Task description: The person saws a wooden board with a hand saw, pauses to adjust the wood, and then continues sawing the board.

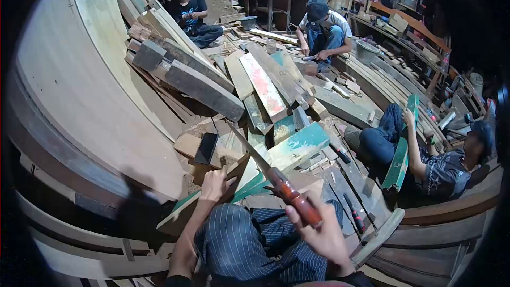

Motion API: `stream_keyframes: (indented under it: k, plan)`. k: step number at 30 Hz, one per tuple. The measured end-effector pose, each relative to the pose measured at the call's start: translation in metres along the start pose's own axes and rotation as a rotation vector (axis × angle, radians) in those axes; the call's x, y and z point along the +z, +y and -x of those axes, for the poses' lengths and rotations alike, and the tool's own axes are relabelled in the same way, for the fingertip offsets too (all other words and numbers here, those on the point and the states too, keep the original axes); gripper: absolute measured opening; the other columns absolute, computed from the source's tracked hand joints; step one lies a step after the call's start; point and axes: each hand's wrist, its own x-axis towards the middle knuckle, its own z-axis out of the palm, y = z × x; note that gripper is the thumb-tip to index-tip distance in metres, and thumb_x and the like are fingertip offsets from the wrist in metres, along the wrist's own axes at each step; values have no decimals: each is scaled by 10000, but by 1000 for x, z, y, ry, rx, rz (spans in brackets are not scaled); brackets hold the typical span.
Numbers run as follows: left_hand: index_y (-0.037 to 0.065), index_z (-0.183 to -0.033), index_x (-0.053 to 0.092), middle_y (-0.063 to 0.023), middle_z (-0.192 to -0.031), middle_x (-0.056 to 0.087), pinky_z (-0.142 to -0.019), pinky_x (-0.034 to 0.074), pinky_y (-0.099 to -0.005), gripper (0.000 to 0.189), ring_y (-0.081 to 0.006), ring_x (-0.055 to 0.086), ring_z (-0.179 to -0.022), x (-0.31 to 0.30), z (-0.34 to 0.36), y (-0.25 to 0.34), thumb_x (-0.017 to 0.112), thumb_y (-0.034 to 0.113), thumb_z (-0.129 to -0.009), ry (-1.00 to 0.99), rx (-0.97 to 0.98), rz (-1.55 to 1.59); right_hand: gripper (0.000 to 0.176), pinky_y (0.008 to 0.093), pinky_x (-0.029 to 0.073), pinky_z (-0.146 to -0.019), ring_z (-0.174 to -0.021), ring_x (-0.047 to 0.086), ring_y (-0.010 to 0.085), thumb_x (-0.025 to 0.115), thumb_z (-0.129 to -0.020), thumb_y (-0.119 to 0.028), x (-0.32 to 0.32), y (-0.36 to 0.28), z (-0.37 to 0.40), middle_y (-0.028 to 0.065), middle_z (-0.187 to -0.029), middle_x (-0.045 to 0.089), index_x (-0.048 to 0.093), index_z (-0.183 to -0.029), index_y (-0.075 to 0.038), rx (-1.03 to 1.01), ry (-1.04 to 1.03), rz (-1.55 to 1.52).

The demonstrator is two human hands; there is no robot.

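My right hand [320, 229] is closed around the reddish-brown wooden handle of a long-bladed knife [300, 203]. Its narrow blade points up and away to the left, over the wood; I cannot make out its cutting edge. My left hand [214, 185] grips the top edge of a green-edged wooden plank [179, 218], which stands on its narrow side across in front of my knees. Just beyond that hand, a dark phone-like slab [206, 148] leans on a piece of wood. A thick board with green paint [300, 144] lies ahead of the blade.
Three people sit around the wood pile: one at back left, one at back centre [324, 29], one at right holding a green plank [402, 151]. A large curved wooden panel [90, 85] rises at left. Red-and-black-handled tools [355, 215] lie at my right.
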Motion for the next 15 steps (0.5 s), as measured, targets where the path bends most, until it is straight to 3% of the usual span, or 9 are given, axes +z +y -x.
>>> stream_keyframes:
  k: [3,5,7,8,11,13,15]
  plan:
    - [-13,-1123,581,-190,-857,711,-679,556,-458,504,-367,707,-765,-4,8,13,776,321,-800,-57,92,-52,249,306,382,-516,-543,419,148,686,-951,-200,7,20,-16,129,-656,507,533,-959,-4,86,26,-154]
    - [25,-1040,573,-174,-856,703,-708,552,-461,432,-355,709,-826,-7,12,21,821,217,-743,-10,34,-53,250,296,372,-528,-577,408,126,682,-957,-207,15,25,-24,98,-657,486,536,-945,-4,72,71,-212]
    - [28,-1046,574,-170,-859,707,-704,552,-455,435,-354,710,-827,-14,9,22,824,213,-742,-16,11,-38,248,288,366,-537,-600,404,120,681,-960,-208,21,25,-29,73,-654,466,540,-936,-6,-25,149,-164]
    - [30,-1049,575,-168,-861,709,-701,552,-453,436,-354,711,-827,-16,8,23,825,211,-741,-20,1,-29,242,317,384,-535,-583,435,147,688,-952,-197,28,41,-32,104,-649,491,546,-926,-3,-3,166,-166]
    - [18,-1108,573,-161,-911,706,-732,549,-468,460,-347,709,-852,-13,10,22,766,315,-815,-92,-1,-76,222,295,365,-516,-569,432,114,680,-958,-189,49,59,-36,32,-627,481,560,-922,-6,-128,218,-117]
    - [41,-1085,573,-153,-920,707,-732,544,-478,423,-349,706,-861,-13,12,27,760,311,-819,-76,-44,-79,203,323,379,-503,-512,434,162,687,-943,-159,52,58,-31,123,-603,479,556,-964,-7,-168,197,-21]
    - [47,-1090,568,-151,-926,706,-728,542,-479,421,-349,705,-861,-16,12,27,762,299,-814,-59,-29,-63,213,337,409,-518,-507,449,198,691,-935,-158,51,50,-21,152,-610,509,550,-983,-5,-126,119,-54]
